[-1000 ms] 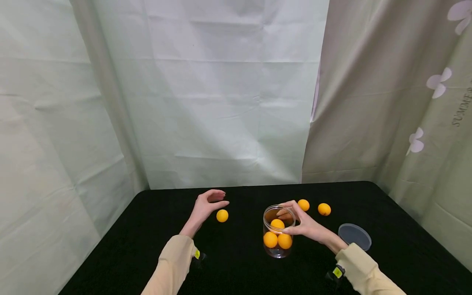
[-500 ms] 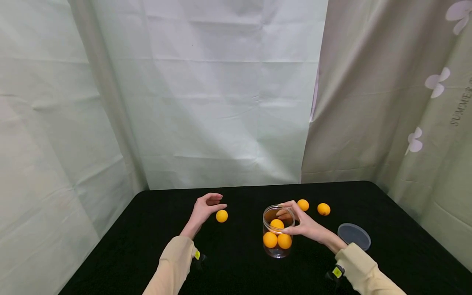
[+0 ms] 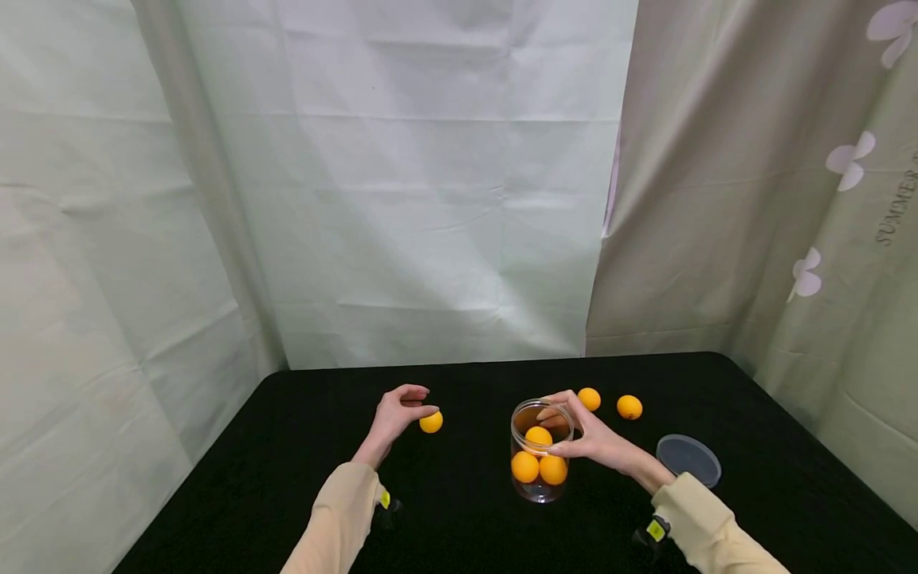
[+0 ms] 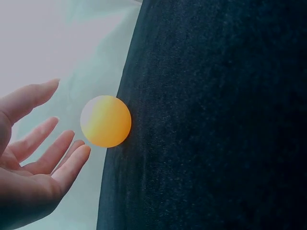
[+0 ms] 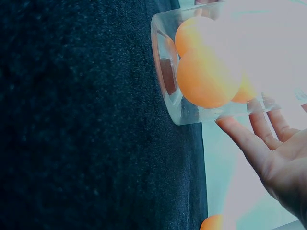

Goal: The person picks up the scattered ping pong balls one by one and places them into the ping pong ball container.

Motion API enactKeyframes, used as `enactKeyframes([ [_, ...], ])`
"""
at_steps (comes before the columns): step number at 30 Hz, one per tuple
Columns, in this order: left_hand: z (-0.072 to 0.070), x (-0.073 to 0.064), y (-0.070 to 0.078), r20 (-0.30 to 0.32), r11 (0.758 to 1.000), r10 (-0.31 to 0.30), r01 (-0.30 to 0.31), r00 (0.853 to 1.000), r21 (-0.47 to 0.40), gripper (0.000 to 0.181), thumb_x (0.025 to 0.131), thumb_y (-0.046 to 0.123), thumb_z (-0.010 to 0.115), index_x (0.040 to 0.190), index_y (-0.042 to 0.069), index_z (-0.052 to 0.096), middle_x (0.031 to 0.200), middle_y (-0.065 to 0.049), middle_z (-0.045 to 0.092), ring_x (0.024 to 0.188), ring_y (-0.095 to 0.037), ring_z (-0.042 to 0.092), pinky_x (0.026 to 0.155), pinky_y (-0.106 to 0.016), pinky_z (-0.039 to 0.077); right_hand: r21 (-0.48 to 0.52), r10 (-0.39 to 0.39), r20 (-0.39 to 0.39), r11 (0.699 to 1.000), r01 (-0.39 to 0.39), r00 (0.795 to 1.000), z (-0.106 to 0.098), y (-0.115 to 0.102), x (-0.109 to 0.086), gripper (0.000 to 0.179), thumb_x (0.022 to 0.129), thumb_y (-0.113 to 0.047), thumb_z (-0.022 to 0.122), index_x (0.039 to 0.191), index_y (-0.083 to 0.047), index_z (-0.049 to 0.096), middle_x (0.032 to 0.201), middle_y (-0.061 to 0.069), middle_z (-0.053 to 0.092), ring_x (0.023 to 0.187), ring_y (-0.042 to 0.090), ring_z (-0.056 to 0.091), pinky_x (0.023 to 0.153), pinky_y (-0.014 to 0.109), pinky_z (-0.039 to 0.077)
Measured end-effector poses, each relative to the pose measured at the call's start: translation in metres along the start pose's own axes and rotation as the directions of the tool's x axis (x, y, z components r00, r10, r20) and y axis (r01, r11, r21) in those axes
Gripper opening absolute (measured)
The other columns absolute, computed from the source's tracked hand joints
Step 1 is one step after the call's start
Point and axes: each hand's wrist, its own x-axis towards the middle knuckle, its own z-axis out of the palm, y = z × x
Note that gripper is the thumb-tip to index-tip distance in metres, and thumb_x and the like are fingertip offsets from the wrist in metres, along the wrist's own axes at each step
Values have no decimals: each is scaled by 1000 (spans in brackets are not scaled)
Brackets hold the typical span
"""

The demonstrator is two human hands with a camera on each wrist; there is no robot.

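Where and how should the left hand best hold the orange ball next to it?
Probably around the widest part of the orange ball, from above with the left hand: it is round and its sides stand free on the black tabletop.

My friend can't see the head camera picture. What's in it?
A person's right hand holds a clear jar with three orange balls inside, on a black table. The open left hand is beside a loose orange ball. Two more balls and a round gray lid lie to the right.
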Motion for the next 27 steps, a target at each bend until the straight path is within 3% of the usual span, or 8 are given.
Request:
enactKeyframes([
  [16,4,-1,-5,35,999,-14,13,999,34,35,78,9,71,108,-5,58,107,-22,56,88,-27,55,82,-44,44,24,-1,7,1000,1,1000,-1,2,1,57,83,-7,55,131,-9,25,126,20,36,114,36,38,85,50,35],
  [27,2,-4,-6,63,999,13,-15,998,39,35,75,16,74,103,-2,60,99,-14,58,84,-24,56,78,-42,46,11,-4,2,1000,4,1000,0,0,0,56,83,-12,57,129,-11,27,125,19,37,113,35,39,85,50,36],
])
